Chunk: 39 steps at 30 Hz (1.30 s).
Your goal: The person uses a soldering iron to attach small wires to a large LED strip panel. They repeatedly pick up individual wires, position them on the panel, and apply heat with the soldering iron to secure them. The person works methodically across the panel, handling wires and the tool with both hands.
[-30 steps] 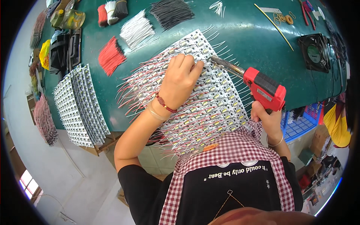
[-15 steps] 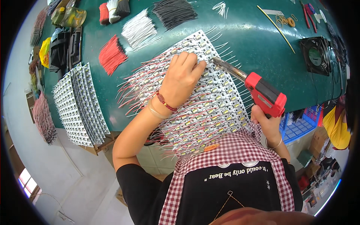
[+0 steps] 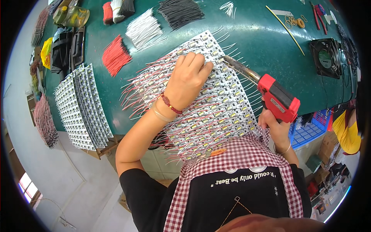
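Note:
A white panel of small circuit boards [image 3: 235,104] lies in front of me, with red and white wires sticking out along its rows. My left hand [image 3: 189,79] rests over its upper part, fingers curled and closed; whatever is pinched under the fingertips is hidden. In my right hand [image 3: 273,123] is a red and black soldering gun [image 3: 279,98], gripped by its handle. Its metal tip points up and left, over the panel's right side near the left fingertips. Whether the tip touches a board I cannot tell.
Bundles of red wires [image 3: 116,56], white wires [image 3: 143,30] and black wires [image 3: 181,13] lie on the green table [image 3: 262,42]. More circuit-board panels [image 3: 79,108] stand stacked at left. A black fan [image 3: 325,58] sits at right, above a blue basket [image 3: 311,131].
The soldering gun and my right hand have shifted slightly right, drawing the tip away from the left fingertips. My left hand has hardly moved.

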Available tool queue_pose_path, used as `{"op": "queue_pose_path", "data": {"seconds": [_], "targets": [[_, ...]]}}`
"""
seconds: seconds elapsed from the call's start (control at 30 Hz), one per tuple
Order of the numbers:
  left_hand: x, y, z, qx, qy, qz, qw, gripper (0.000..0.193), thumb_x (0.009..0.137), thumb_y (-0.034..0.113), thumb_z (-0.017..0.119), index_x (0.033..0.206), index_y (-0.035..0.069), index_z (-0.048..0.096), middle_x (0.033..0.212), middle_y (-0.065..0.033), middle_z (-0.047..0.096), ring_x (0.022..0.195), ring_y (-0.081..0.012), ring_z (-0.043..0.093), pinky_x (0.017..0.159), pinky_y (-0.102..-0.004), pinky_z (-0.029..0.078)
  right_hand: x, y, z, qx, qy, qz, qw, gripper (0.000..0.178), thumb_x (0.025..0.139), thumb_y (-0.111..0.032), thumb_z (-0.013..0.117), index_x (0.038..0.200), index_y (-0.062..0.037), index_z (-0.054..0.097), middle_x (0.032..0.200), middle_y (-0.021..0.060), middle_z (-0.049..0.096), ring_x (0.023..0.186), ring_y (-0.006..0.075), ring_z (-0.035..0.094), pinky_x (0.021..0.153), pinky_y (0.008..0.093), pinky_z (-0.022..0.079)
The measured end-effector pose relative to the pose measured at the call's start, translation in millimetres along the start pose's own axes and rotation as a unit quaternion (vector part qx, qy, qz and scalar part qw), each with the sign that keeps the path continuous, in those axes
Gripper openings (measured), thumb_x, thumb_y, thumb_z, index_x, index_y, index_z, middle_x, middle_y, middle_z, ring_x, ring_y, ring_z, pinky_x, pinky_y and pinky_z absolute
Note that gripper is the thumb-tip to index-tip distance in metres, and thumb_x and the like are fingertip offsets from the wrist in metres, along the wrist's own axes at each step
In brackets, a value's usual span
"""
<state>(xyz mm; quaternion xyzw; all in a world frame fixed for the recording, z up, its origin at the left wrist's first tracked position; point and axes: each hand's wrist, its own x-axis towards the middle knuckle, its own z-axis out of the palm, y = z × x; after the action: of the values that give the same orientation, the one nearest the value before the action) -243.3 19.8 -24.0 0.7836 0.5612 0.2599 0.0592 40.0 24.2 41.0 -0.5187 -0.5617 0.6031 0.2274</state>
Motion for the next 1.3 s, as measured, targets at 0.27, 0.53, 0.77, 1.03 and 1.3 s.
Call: {"op": "queue_pose_path", "data": {"seconds": [0.27, 0.53, 0.77, 1.03, 1.3], "targets": [[3.7, -0.7, 4.4, 0.044, 0.023, 0.017, 0.999, 0.019, 0.072, 0.004, 0.059, 0.09, 0.006, 0.063, 0.077, -0.0041, 0.046, 0.076, -0.0197, 0.048, 0.07, -0.0332, 0.037, 0.2, 6.5, -9.9, 0.015, -0.013, -0.017, 1.0, 0.046, 0.091, -0.021, 0.06, 0.121, 0.0107, 0.045, 0.056, 0.0062, 0.051, 0.045, 0.0131, 0.048, 0.049, 0.027, 0.043], [2.1, 19.4, 4.4, 0.028, 0.038, 0.036, 0.998, 0.024, 0.072, 0.008, 0.059, 0.095, 0.002, 0.062, 0.082, -0.0062, 0.05, 0.08, -0.0212, 0.05, 0.072, -0.0348, 0.04, -7.7, 22.9, -20.5, 0.029, -0.022, -0.007, 0.999, 0.044, 0.092, -0.021, 0.059, 0.12, 0.0104, 0.045, 0.055, 0.006, 0.05, 0.046, 0.0137, 0.049, 0.049, 0.0276, 0.043], [-2.9, 29.6, 22.1, 0.012, 0.023, 0.013, 1.0, 0.024, 0.071, 0.004, 0.058, 0.095, 0.002, 0.062, 0.08, -0.0064, 0.047, 0.075, -0.0211, 0.048, 0.069, -0.0338, 0.038, -15.7, 30.2, -26.9, 0.01, -0.04, 0.049, 0.998, 0.029, 0.094, -0.01, 0.053, 0.115, 0.0086, 0.046, 0.058, 0.0048, 0.049, 0.05, 0.0133, 0.049, 0.052, 0.0281, 0.044], [-3.0, 38.8, 22.6, 0.002, 0.032, 0.009, 0.999, 0.024, 0.07, 0.001, 0.058, 0.093, 0.004, 0.063, 0.075, -0.0052, 0.042, 0.071, -0.0203, 0.046, 0.067, -0.0327, 0.037, -26.0, 40.2, -32.2, -0.045, -0.049, 0.049, 0.997, 0.02, 0.093, -0.006, 0.049, 0.108, 0.0077, 0.049, 0.059, 0.0046, 0.05, 0.051, 0.0134, 0.05, 0.053, 0.0282, 0.045], [-2.9, 41.1, 18.6, 0.019, 0.019, 0.017, 0.999, 0.023, 0.071, 0.002, 0.058, 0.092, 0.004, 0.064, 0.075, -0.005, 0.044, 0.072, -0.0204, 0.047, 0.066, -0.0329, 0.037, -29.5, 34.8, -33.1, 0.062, -0.017, 0.026, 0.998, 0.01, 0.091, -0.011, 0.061, 0.091, -0.0009, 0.059, 0.07, 0.002, 0.058, 0.058, 0.0081, 0.053, 0.053, 0.0239, 0.043]]}}
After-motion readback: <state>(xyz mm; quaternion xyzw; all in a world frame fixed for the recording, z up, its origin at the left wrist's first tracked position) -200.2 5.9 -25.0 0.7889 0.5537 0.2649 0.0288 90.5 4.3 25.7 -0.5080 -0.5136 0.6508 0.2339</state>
